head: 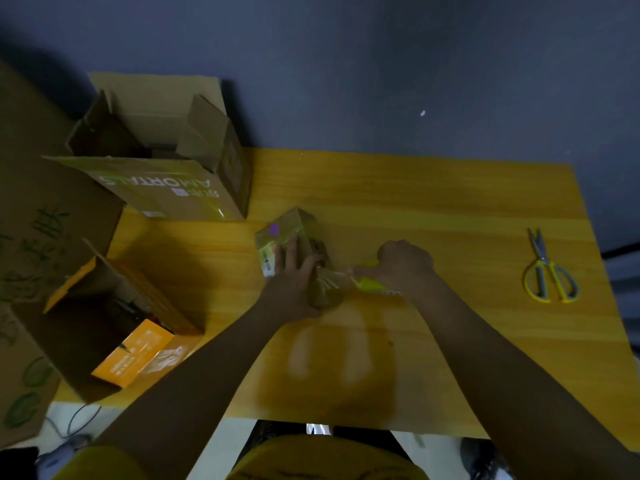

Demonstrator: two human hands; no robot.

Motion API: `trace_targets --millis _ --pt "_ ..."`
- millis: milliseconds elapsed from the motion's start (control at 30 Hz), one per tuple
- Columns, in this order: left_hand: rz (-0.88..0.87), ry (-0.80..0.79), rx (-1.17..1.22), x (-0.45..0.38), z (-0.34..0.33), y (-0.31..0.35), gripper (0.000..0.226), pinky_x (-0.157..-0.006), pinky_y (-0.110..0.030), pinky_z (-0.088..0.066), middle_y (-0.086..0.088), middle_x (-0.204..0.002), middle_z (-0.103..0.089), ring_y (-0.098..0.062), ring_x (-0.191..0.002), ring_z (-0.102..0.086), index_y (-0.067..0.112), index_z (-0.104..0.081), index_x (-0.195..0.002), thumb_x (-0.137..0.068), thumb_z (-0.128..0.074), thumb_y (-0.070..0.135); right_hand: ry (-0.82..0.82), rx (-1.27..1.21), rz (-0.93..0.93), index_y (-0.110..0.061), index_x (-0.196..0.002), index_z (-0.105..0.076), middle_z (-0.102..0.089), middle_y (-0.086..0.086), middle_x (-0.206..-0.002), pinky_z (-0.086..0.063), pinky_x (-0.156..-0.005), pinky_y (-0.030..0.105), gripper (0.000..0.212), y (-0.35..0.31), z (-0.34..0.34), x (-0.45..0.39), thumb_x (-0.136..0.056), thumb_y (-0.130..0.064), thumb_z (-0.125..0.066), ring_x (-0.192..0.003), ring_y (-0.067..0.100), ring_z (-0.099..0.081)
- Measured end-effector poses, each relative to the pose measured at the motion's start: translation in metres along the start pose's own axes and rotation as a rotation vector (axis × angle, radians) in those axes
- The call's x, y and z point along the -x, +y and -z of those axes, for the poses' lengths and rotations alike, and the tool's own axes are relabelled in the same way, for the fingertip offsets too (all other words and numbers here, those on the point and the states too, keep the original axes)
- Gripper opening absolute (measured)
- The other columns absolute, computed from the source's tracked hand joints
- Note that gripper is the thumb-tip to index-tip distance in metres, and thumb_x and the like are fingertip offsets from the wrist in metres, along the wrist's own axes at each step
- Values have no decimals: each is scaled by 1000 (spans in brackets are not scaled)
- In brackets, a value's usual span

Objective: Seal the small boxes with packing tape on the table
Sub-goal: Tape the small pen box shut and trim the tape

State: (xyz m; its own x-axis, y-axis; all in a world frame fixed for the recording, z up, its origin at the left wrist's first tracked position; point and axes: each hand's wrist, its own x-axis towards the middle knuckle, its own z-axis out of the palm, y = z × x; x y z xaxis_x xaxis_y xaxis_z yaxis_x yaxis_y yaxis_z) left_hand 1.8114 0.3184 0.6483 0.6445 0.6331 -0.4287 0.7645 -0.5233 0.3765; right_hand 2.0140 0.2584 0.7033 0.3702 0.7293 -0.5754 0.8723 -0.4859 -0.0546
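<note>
Hands: left hand (294, 271) is laid flat, fingers straight, on a small box (294, 233) at frame centre; right hand (403, 265) is clenched round a yellow tape dispenser (372, 284), tape (329, 284) stretched to the box. Sealing is judged mid-way on this box: shiny tape is seen on top, strip uncut. More boxes, approx. count unclear, are seen in open cartons (138, 327) at left. Scissors (549, 271) are left unused at right. Tabletop (433, 209) is yellow wood; wall behind is dark blue, lighting dim.
</note>
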Motion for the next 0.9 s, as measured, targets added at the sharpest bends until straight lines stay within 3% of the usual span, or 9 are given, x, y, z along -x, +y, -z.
trace_targets --millis 33,100,267,367,467,567,667,800,900 --pt "-45 36 75 4 0 -3 102 -108 -56 -34 -6 -157 24 -38 -145 12 30 -25 -145 -63 -84 45 2 -3 32 -16 -67 -59 -55 7 -66 -49 -63 39 69 1 6 3 -74 -83 -47 -63 23 -55" --pt "-136 95 200 10 -4 -8 100 -111 -49 -33 -6 -157 22 -31 -147 5 27 -27 -145 -64 -84 46 -16 -18 101 -10 -97 -72 -69 10 -94 -54 -72 39 79 2 20 7 -75 -82 -49 -82 25 -63" --pt "-186 120 427 24 -11 -22 103 -112 -38 -34 3 -155 25 -12 -143 1 34 -24 -140 -58 -85 50 -102 -53 197 -10 -138 -51 -51 5 -141 -48 -96 43 77 -15 36 18 -85 -67 -56 -119 26 -55" --pt "-222 34 450 29 -7 -36 110 -111 -35 -30 11 -152 31 -11 -144 2 41 -19 -139 -50 -77 68 -98 -1 232 -11 -134 -55 -55 5 -136 -49 -93 42 74 -26 32 20 -85 -67 -55 -115 26 -57" --pt "-162 -17 424 35 -2 -44 115 -113 -41 -30 17 -151 34 -5 -141 5 37 -19 -145 -51 -67 81 -90 14 232 -11 -131 -57 -58 6 -131 -51 -90 41 73 -37 29 22 -85 -68 -55 -110 26 -58" --pt "-141 101 300 35 2 -40 110 -117 -48 -7 16 -148 36 -12 -142 27 23 -33 -142 -55 -51 89 -64 9 233 -11 -129 -59 -60 6 -128 -52 -87 41 79 -46 24 25 -81 -73 -53 -106 25 -60" --pt "-150 137 76 34 6 -38 115 -119 -48 5 11 -156 20 -10 -141 29 16 -36 -138 -53 -41 94 -54 20 233 -11 -129 -58 -61 6 -125 -52 -83 38 76 -52 21 27 -83 -71 -52 -103 23 -60" --pt "-157 142 -81 35 5 -48 126 -118 -42 15 12 -156 16 -9 -145 20 16 -2 -153 -58 -33 93 -63 38 224 -11 -131 -57 -61 6 -125 -52 -83 37 79 -59 20 28 -81 -73 -52 -104 24 -60" --pt "-171 130 -147 38 5 -58 123 -116 -41 16 6 -154 23 -13 -143 23 24 17 -147 -54 -9 100 -134 -46 211 -10 -131 -57 -59 8 -130 -50 -91 41 83 -59 18 29 -78 -74 -56 -110 26 -58"
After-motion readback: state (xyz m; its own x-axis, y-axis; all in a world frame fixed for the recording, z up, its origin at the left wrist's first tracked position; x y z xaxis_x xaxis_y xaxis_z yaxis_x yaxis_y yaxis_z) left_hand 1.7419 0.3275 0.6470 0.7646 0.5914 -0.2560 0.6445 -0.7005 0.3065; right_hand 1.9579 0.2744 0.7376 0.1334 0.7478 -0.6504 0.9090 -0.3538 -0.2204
